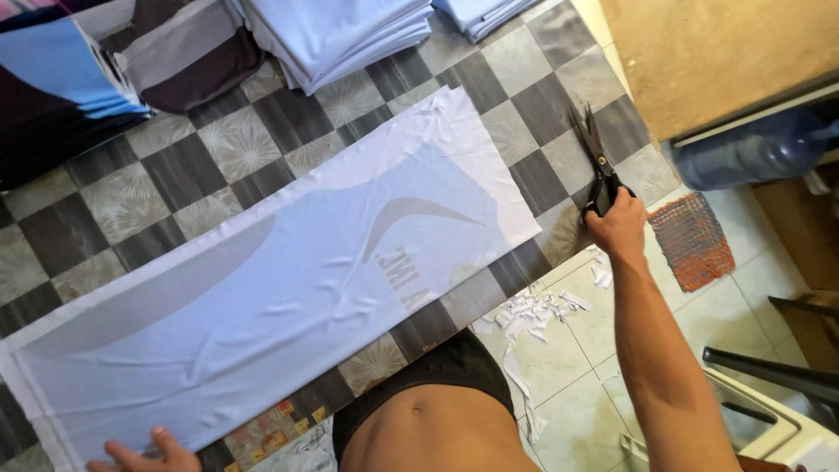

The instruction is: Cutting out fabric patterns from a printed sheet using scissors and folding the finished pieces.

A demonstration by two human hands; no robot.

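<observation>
A long light-blue and white fabric panel (262, 280) lies flat across a table covered in a checkered grey cloth (210, 149). My right hand (617, 225) grips black scissors (594, 162) at the table's right edge, blades pointing away from me, apart from the panel's right end. My left hand (149, 453) rests with fingers spread on the near left edge of the panel, at the bottom of the view.
Folded stacks of light-blue fabric (345, 35) and dark striped fabric (105, 61) sit at the table's far side. White fabric scraps (533, 315) litter the tiled floor. An orange mat (692, 240), a blue water jug (752, 149) and a wooden board (717, 52) are to the right.
</observation>
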